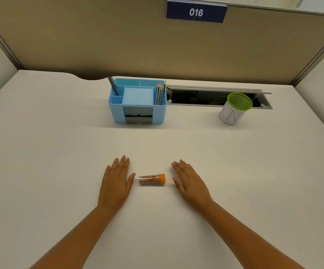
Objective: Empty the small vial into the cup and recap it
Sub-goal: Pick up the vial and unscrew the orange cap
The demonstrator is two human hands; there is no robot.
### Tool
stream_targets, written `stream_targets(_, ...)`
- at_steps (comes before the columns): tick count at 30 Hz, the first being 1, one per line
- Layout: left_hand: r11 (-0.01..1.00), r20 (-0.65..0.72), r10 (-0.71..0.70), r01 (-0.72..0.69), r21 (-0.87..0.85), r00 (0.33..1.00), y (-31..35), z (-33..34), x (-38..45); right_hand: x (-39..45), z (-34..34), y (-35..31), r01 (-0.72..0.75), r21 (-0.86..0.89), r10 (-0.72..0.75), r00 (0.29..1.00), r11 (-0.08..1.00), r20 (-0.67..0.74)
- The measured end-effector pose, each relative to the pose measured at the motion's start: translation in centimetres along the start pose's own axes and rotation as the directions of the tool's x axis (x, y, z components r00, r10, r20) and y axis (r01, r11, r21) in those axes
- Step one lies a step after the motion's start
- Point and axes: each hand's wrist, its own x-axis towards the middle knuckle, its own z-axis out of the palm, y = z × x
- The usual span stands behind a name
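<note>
Cream desk (41, 152) inside beige cubicle walls. Your left hand (116, 183) flat, fingers spread, empty. Vial (151, 179) lies on its side between your hands, orange cap on, pointing right. Right hand (190, 183) flat, empty. Blue organizer (137, 101) behind; sign (196, 12) reads "016"; green-rimmed cup (234, 109) far right, faint letters unreadable.

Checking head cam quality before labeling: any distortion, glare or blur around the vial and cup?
Head view: wide-angle bowing bends the partition and desk edges; light is soft and even, shadows faint. The vial is slightly soft, with small glints on its clear wall. The cup leans from lens distortion, its markings blurry.
</note>
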Motion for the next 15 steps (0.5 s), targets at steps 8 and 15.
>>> stream_targets(8, 0.943, 0.024, 0.319, -0.32, 0.09, 0.947, 0.5, 0.4, -0.7, -0.7, 0.7, -2.6, 0.025, 0.223, -0.038, 0.998, 0.974, 0.055)
stream_targets(15, 0.887, -0.002, 0.462, -0.461, 0.028, 0.887, 2.6, 0.9, -0.8, -0.5, -0.4, -3.7, 0.01, 0.357, -0.038, 0.997, 0.934, 0.071)
